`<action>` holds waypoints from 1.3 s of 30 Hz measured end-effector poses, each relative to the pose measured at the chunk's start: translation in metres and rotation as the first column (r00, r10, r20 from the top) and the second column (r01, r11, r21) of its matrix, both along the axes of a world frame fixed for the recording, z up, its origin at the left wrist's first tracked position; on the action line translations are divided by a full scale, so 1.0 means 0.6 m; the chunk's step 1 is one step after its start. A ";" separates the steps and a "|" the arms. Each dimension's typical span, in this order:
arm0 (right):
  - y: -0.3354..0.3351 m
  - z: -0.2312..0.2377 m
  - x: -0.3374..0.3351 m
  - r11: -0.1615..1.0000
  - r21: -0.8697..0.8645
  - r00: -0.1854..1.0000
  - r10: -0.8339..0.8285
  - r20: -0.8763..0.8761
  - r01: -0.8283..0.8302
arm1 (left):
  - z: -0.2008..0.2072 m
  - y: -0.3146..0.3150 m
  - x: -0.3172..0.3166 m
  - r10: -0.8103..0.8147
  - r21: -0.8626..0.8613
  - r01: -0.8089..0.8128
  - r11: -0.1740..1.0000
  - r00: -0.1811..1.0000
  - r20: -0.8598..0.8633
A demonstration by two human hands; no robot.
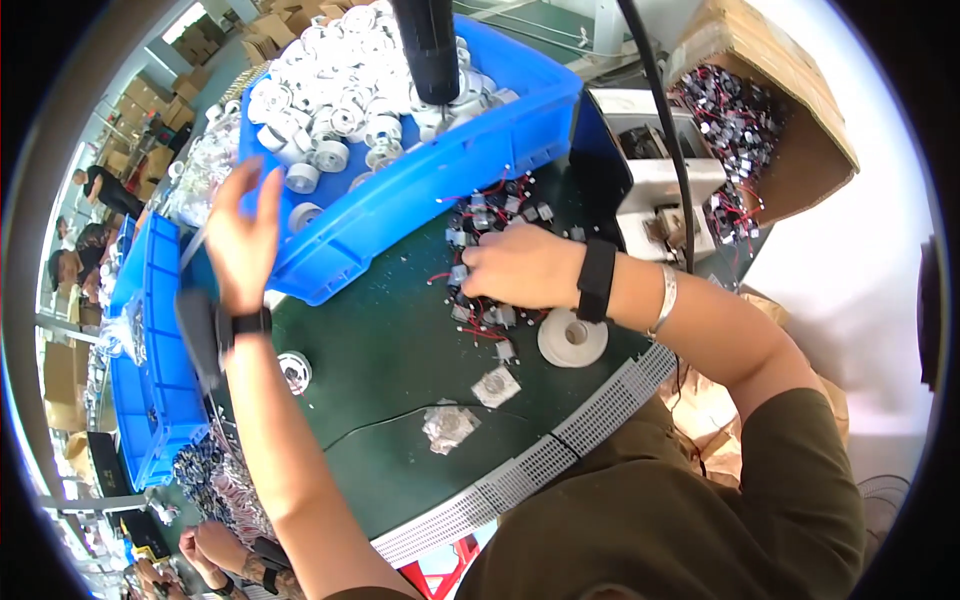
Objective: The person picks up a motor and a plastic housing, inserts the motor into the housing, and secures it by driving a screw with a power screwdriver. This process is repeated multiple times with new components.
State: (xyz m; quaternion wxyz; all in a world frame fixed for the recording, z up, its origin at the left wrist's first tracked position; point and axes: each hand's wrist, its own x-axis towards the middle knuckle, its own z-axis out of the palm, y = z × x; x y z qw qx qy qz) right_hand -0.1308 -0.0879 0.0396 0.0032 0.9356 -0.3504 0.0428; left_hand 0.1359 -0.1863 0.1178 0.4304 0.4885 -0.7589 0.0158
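My left hand [243,235] is raised beside the near left wall of a large blue bin [430,190] heaped with white round plastic housings [340,60]. Its fingers are apart and nothing shows in them. On the dark green table, my right hand [525,265] reaches into a pile of small metal motors [503,316] with red and black wires. The fingers of that hand curl in at the pile, and whatever is between them is hidden. Next to the right wrist lies a white roll [572,338]. A single white round housing [295,372] rests near my left forearm.
A black power driver [428,50] hangs over the bin. Two crumpled clear pieces [450,427] and a thin black cable lie near the table's perforated edge [520,478]. At right stands a cardboard box [800,130] of wired parts. Another person's hands [215,548] show at lower left.
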 end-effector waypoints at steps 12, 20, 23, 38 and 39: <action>0.014 0.100 -0.016 0.981 0.059 0.798 -0.185 0.574 0.185 | -0.064 -0.294 -0.022 -0.346 0.452 0.030 0.892 0.688 0.638; 0.066 0.106 -0.031 0.972 0.230 0.724 -0.129 0.678 -0.042 | -0.020 -0.242 0.005 -0.102 0.289 -0.104 0.952 0.782 0.615; 0.093 0.100 -0.055 0.956 0.294 0.651 -0.231 0.723 0.013 | 0.057 -0.127 -0.044 -0.101 0.330 0.025 0.944 0.971 0.216; 0.190 0.061 -0.112 0.806 0.553 0.024 -0.561 0.828 -0.210 | -0.091 0.289 -0.203 -0.584 0.256 0.599 0.759 0.800 -0.138; 0.188 0.060 -0.117 0.818 0.546 0.060 -0.545 0.836 -0.180 | -0.106 0.298 -0.220 -0.576 0.285 0.591 0.755 0.805 -0.145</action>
